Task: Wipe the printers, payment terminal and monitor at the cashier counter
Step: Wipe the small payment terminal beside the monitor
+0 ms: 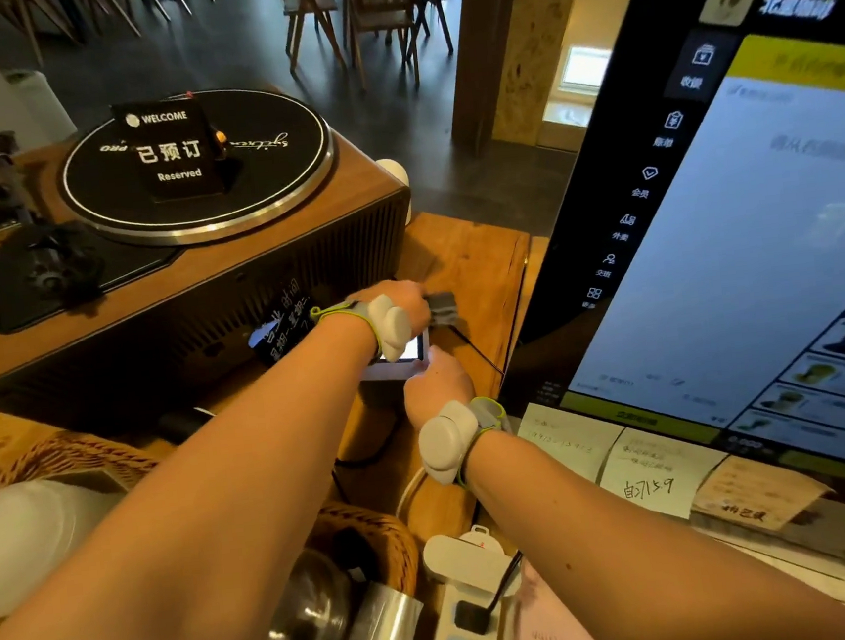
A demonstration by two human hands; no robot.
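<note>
The payment terminal point(403, 360) sits on the wooden counter point(472, 268), between the record player point(184, 229) on the left and the big monitor point(744, 247) on the right, its small lit screen partly hidden behind the hands. The step in hand looks to be wiping this terminal: the left hand point(393, 302) reaches over its far edge with fingers closed around a grey cloth point(442, 305), while the right hand point(437, 383) steadies the near corner, fingers curled against the casing, though how firmly they press cannot be told. To do this well, the steadying hand should keep the little device from sliding or tipping while the cloth goes lightly across the screen and then down the sides, minding the thin black cable point(475, 348) that runs off to the right. Both forearms stretch forward from the bottom of the view, the left one crossing in low from the left, wrist bent down over the terminal; the right is shorter in reach, wrist cocked upward. Each wrist wears a pale band device. Nearer the body lie a woven basket point(374, 536), a power strip point(465, 620) and paper notes point(641, 474) stuck along the monitor's lower edge.
</note>
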